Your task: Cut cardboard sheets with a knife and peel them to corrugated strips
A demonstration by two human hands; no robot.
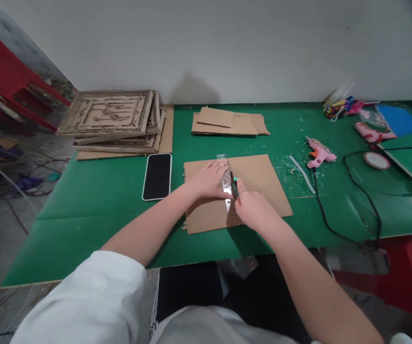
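A brown cardboard sheet (259, 184) lies flat on the green table (94, 205). A clear plastic ruler (226, 181) rests lengthwise across its middle. My left hand (209, 179) lies flat with fingers stretched out, pressing the ruler onto the cardboard. My right hand (251, 208) is closed around a green-handled pen or knife (234, 184), its tip against the ruler's right edge.
A black phone (157, 176) lies left of the sheet. Stacked cardboard mazes (113, 117) sit at the back left and loose cardboard pieces (227, 122) at the back centre. A pink glue gun (319, 153) with a black cord (356, 186) lies to the right, craft clutter beyond.
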